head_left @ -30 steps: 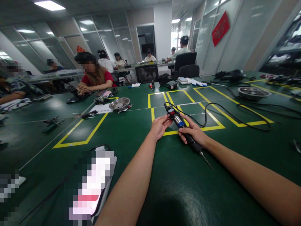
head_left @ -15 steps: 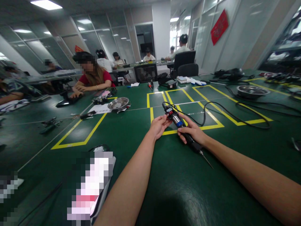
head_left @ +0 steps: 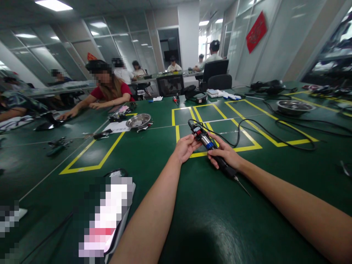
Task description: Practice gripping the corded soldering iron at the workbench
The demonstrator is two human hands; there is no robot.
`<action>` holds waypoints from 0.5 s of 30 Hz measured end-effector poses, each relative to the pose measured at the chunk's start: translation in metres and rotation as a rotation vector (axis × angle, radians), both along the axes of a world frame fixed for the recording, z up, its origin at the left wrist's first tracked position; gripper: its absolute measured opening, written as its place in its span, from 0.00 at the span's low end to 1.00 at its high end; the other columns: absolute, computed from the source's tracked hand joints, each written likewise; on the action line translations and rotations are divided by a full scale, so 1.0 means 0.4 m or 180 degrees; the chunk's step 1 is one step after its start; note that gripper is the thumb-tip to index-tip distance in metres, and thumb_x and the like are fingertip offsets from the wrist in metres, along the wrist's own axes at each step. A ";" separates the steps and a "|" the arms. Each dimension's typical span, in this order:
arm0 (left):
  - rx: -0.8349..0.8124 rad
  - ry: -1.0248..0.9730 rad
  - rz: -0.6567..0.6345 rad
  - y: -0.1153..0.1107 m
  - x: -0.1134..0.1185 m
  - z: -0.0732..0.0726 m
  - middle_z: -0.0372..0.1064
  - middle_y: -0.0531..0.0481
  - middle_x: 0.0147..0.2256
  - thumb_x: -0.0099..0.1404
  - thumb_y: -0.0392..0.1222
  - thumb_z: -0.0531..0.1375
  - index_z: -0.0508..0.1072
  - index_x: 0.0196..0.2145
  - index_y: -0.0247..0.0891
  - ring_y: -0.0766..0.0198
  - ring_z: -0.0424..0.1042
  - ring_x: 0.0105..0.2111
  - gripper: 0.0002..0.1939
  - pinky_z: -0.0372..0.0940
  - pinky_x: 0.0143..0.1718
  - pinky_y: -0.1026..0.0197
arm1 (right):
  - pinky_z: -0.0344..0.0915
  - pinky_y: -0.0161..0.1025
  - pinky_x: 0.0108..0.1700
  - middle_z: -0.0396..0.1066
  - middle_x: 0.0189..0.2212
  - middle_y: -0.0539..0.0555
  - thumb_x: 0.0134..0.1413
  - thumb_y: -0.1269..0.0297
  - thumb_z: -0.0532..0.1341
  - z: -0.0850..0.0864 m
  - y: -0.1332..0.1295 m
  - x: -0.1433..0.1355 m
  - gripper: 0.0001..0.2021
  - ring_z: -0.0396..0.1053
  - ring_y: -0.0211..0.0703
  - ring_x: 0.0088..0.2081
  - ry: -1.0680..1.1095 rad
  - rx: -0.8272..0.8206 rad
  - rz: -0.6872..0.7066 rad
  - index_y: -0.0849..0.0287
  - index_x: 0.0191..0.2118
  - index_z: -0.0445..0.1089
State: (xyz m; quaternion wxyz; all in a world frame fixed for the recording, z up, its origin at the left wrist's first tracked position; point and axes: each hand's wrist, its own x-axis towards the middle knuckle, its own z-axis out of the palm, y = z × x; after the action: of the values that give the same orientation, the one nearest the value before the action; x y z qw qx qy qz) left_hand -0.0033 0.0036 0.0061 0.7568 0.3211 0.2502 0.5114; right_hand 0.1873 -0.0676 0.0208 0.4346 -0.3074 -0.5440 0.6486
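An electric screwdriver [head_left: 209,145] with a black body, a silver section and a blue ring is held slantwise above the green table [head_left: 154,205]. Its thin metal bit points down toward me at the lower right. My right hand [head_left: 227,154] is closed around the black body, thumb on top. At the far end, by the cable outlet, my left hand [head_left: 185,148] has its fingers closed on the tool; the exact grip of the fingertips is partly hidden. From that end a black cable [head_left: 239,134] loops away to the right.
A metal bowl [head_left: 139,121] stands on the left, another metal bowl [head_left: 295,107] on the right. Yellow tape [head_left: 82,169] marks rectangles on the table. A blurred-out phone-like device [head_left: 110,216] lies by my left forearm. A co-worker in a red sleeve [head_left: 125,95] sits across at the left.
The co-worker's hand and the dark object beneath it have moved left across the table. My hands and the screwdriver have barely shifted.
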 end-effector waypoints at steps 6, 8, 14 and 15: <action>-0.0078 0.0014 0.0044 0.002 -0.001 0.000 0.77 0.38 0.41 0.67 0.29 0.58 0.74 0.37 0.30 0.59 0.79 0.39 0.04 0.67 0.55 0.45 | 0.67 0.35 0.18 0.73 0.25 0.46 0.54 0.68 0.65 0.001 -0.001 0.001 0.48 0.69 0.40 0.18 -0.0013 -0.0005 0.0004 0.44 0.73 0.36; -0.0068 0.0041 0.0072 0.003 0.001 -0.001 0.77 0.38 0.40 0.67 0.30 0.58 0.74 0.36 0.30 0.59 0.79 0.38 0.04 0.68 0.54 0.46 | 0.67 0.34 0.18 0.72 0.25 0.46 0.53 0.67 0.65 0.001 -0.001 -0.001 0.48 0.69 0.39 0.18 -0.0026 0.0002 -0.0014 0.44 0.73 0.36; 0.0086 0.0354 0.0232 0.002 0.021 -0.003 0.78 0.38 0.39 0.69 0.34 0.59 0.75 0.39 0.29 0.59 0.79 0.37 0.06 0.71 0.50 0.47 | 0.67 0.35 0.18 0.72 0.25 0.45 0.51 0.67 0.66 -0.004 0.001 -0.008 0.49 0.68 0.40 0.18 0.0000 -0.0025 -0.0201 0.45 0.73 0.37; 0.0120 0.0425 0.0237 0.001 0.024 -0.003 0.78 0.37 0.39 0.69 0.36 0.59 0.75 0.40 0.29 0.58 0.79 0.37 0.07 0.71 0.50 0.48 | 0.67 0.36 0.18 0.72 0.25 0.46 0.51 0.66 0.66 -0.003 0.000 -0.010 0.49 0.68 0.40 0.19 0.0015 -0.0038 -0.0264 0.45 0.73 0.37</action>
State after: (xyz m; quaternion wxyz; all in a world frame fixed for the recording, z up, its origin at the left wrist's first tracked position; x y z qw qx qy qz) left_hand 0.0064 0.0041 0.0051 0.7127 0.3591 0.3022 0.5212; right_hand 0.1834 -0.0676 0.0196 0.4606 -0.3307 -0.5259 0.6340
